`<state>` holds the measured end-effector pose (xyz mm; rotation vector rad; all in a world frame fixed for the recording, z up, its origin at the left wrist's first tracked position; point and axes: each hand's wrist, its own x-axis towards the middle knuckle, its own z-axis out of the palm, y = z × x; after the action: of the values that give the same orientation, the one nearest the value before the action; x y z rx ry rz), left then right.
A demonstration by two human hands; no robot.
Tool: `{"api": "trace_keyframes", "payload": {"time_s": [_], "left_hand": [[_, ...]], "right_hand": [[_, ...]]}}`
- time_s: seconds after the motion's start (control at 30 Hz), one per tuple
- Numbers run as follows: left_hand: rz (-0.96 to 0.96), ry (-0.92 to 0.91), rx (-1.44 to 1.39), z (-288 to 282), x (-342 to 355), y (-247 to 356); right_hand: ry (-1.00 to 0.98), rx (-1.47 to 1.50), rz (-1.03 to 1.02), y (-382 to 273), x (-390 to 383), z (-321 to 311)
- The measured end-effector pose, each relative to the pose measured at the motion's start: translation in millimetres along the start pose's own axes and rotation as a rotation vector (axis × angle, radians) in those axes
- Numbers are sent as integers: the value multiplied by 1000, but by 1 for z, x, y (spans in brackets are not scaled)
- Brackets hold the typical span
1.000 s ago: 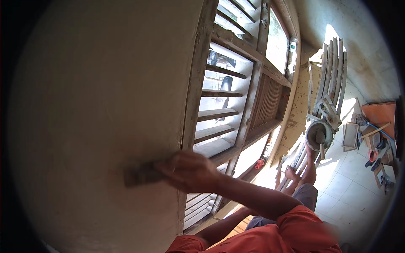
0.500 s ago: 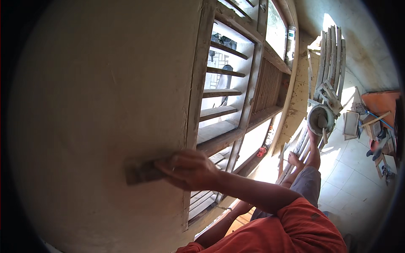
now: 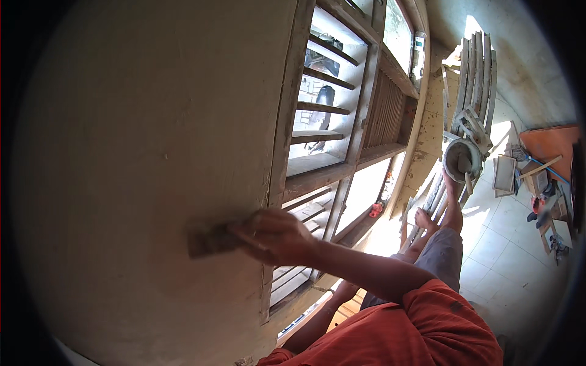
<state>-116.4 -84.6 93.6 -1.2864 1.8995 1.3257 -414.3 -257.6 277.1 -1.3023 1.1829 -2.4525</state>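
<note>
My right hand (image 3: 278, 238) reaches across to the left, its fingers closed around a dark, flat, rectangular hand tool (image 3: 213, 239). Motion blurs the tool, so its exact kind cannot be made out. It is at the surface of the pale wall (image 3: 152, 158), a little left of the window frame. My left hand (image 3: 347, 291) is lower, beside my thigh and the lower window frame; its fingers are hidden. Near my feet, a round bucket (image 3: 450, 160) holds grey material and a trowel (image 3: 469, 180) with a pale handle.
A wooden window frame (image 3: 287, 140) with slats stands right of the wall. My feet are on a bench of long wooden slats (image 3: 477, 85), which also carries the bucket. Boxes, a framed screen (image 3: 504, 174) and an orange panel (image 3: 552, 149) are on the tiled floor at right.
My right hand and the tool have shifted slightly right along the wall, toward the window frame. The whole view has moved a little. My left hand stays low.
</note>
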Motion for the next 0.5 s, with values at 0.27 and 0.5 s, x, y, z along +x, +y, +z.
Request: {"api": "trace_keyframes", "payload": {"time_s": [0.27,0.5], "left_hand": [[-98,108,-253,-4,1,6],[131,69,-97,7,-6,-5]], "right_hand": [[453,-231,336,87,54,-85],[23,65,67,-18,-39,16]]}}
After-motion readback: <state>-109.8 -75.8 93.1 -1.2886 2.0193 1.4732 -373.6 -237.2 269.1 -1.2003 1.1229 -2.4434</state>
